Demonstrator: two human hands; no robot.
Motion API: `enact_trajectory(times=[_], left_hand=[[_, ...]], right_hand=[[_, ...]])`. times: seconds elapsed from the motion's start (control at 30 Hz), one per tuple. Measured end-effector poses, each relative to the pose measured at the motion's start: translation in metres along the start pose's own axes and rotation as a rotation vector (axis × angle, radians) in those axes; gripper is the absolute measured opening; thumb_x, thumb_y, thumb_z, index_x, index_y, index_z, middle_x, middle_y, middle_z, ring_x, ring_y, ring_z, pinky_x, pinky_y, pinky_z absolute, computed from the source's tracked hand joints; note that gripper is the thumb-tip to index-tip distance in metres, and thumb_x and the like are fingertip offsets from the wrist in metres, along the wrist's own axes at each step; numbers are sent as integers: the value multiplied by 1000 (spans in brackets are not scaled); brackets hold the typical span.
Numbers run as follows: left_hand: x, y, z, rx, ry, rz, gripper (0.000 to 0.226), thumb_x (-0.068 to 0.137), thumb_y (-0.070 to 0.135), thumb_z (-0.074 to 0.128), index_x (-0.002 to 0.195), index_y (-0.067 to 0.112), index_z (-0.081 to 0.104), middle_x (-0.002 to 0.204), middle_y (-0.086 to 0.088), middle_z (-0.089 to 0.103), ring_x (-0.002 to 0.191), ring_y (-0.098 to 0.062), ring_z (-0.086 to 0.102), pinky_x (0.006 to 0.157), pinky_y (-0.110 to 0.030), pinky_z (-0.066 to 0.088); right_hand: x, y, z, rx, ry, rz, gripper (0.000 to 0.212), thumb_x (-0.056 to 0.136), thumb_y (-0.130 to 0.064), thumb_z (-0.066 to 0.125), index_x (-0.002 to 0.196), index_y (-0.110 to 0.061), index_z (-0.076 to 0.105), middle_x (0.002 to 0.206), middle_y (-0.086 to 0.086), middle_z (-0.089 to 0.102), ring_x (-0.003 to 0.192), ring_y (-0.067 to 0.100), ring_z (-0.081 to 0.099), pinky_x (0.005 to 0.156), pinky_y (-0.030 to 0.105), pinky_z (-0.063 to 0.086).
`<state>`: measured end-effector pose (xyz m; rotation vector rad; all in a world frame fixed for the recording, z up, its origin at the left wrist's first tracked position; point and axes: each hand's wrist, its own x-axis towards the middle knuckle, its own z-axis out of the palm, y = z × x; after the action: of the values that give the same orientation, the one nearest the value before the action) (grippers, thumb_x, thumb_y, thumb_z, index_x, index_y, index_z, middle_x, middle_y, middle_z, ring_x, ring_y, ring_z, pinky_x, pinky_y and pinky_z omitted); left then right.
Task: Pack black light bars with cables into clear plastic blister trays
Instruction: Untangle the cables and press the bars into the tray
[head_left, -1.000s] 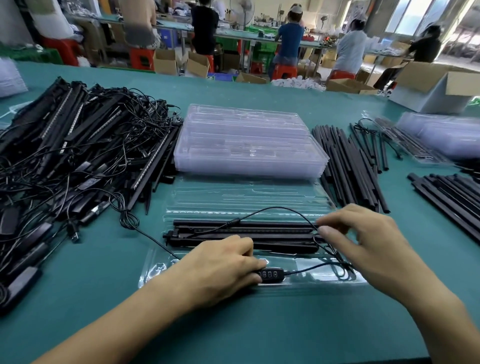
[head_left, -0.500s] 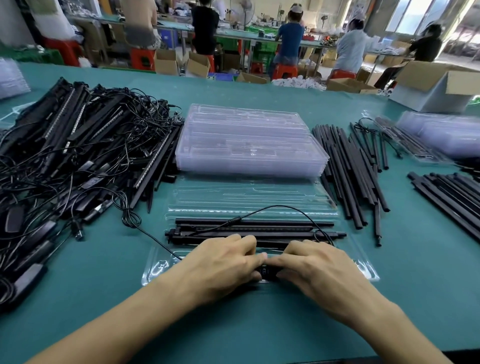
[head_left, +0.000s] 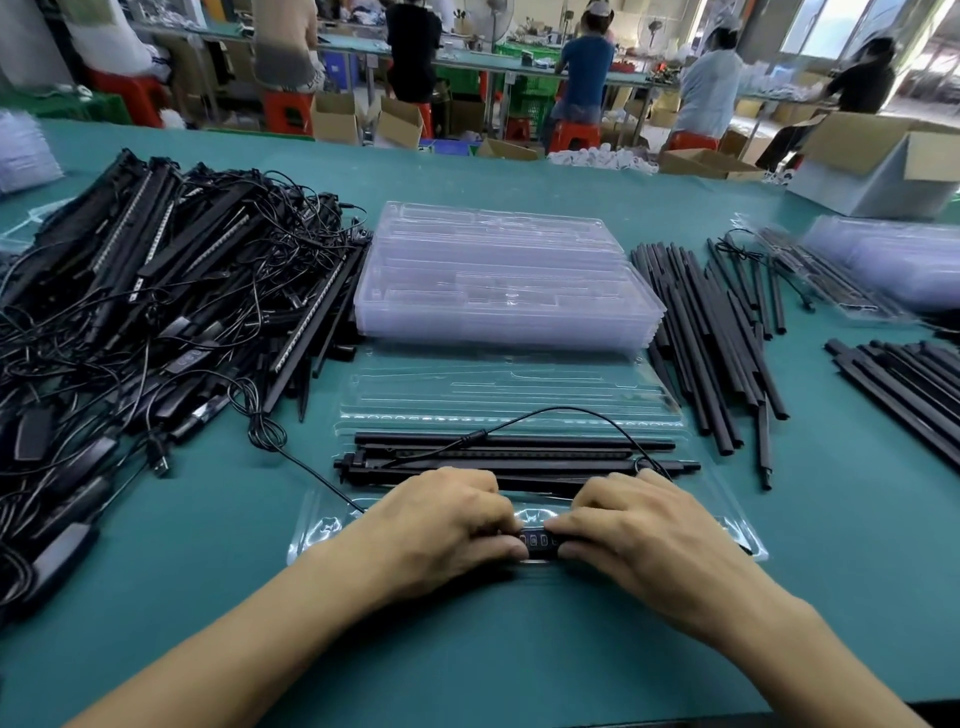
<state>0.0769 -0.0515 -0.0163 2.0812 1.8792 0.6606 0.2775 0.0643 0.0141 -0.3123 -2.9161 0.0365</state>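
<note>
1. An open clear blister tray (head_left: 724, 519) lies flat on the green surface (head_left: 467, 654), right in front of the person.
2. Black light bars (head_left: 519, 457) lie side by side, lengthwise, across the middle of the tray. Their thin cable (head_left: 576, 413) arcs above them.
3. The left hand (head_left: 441, 525) has curled fingers and pinches the left end of the inline controller (head_left: 537, 540).
4. The right hand (head_left: 639, 530) grips the controller's right end in the same way, over the tray's near edge.
5. A stack of empty trays (head_left: 498, 280) sits just behind the open tray.
6. A tangled pile of bars and cables (head_left: 156, 312) lies to the left.
7. Loose black rods (head_left: 717, 353) lie to the right.
</note>
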Motion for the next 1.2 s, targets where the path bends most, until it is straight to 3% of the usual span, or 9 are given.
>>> enact_trajectory(times=[0.17,0.37,0.47,0.57,0.67,0.83,0.97,1.1,1.2], left_hand=[[-4,1,0,139,-33,24,33,99,52,46,112,30,67,98,6,50,87,-11,47,80,-34,45],[-10,4,0,-53,98,-23,18,90,40,69,101,27,76,88,10,60,77,-8,56,71,-23,44],[-18,1,1,57,158,-13,31,92,51,58,87,25,73,83,10,61,72,-14,59,66,-32,50],[-27,-3,1,231,217,119,37,93,54,52,79,25,71,77,9,59,65,-13,57,55,-26,49],[-37,-11,0,263,175,208,29,91,56,57,91,30,72,79,11,55,67,-9,52,56,-22,44],[-44,-17,0,221,179,148,25,93,52,56,96,33,72,77,12,47,67,-5,45,54,-23,45],[-44,-15,-2,146,237,99,30,88,54,56,81,30,74,71,13,44,62,-2,41,51,-19,42],[-39,-15,-8,222,227,111,36,84,61,57,72,31,74,66,13,54,61,-6,52,52,-21,45],[-21,-9,-11,324,245,71,46,86,66,49,66,30,71,68,14,59,67,-10,56,59,-28,46]], right_hand=[[2,9,6,194,-96,88,23,93,-43,61,109,-33,73,97,-14,61,88,11,58,78,30,47],[2,17,17,308,-108,203,21,89,-50,63,106,-40,72,84,-23,53,79,-4,47,72,19,39],[-5,19,15,379,-118,229,17,89,-37,68,105,-40,73,85,-23,60,81,-6,53,72,12,39],[-16,30,9,422,-84,283,16,85,-21,74,91,-35,74,82,-23,67,82,-3,61,73,15,45],[-22,38,8,359,-79,301,18,84,-18,74,88,-36,72,81,-23,66,82,-2,62,74,19,48],[-23,44,10,313,-126,299,25,89,-14,66,91,-38,71,88,-24,59,91,-4,55,79,31,50],[-27,52,0,283,-253,299,34,92,-16,63,97,-49,72,90,-25,57,96,-6,51,81,14,39],[-34,64,-12,471,132,494,31,85,-7,72,97,-36,74,83,-10,63,79,7,59,72,11,43],[-30,73,-13,299,39,630,33,85,-24,73,116,-31,65,88,-10,55,67,5,53,65,13,39]])
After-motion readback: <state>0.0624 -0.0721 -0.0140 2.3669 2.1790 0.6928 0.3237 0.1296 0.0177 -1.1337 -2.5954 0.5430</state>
